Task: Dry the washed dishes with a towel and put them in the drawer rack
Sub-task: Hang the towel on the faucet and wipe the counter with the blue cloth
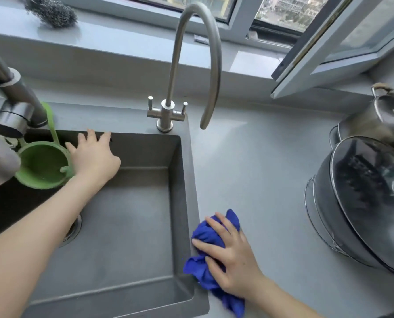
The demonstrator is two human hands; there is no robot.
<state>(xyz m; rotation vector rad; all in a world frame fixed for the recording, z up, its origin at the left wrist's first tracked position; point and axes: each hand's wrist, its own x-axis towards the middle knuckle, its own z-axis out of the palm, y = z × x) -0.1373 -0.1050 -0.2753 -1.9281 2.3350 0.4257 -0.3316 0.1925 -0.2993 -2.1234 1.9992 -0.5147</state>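
Observation:
My right hand point(230, 255) lies on a crumpled blue towel point(211, 235) on the grey counter, just right of the sink's edge, with its fingers curled over the cloth. My left hand point(92, 157) reaches into the dark grey sink point(131, 237) with fingers spread, close to the far wall. It is right beside a green silicone cup-shaped basket point(42, 166) that hangs by a green strap at the sink's back left; whether it touches the basket I cannot tell. No washed dish shows in the sink basin.
A tall curved tap point(196, 53) stands behind the sink, and a darker pull-out tap point(14, 104) juts in at the left. Stacked dark pots with a glass lid point(370, 196) fill the counter's right side. A steel scourer point(51, 11) lies on the sill. The window point(334, 56) swings open.

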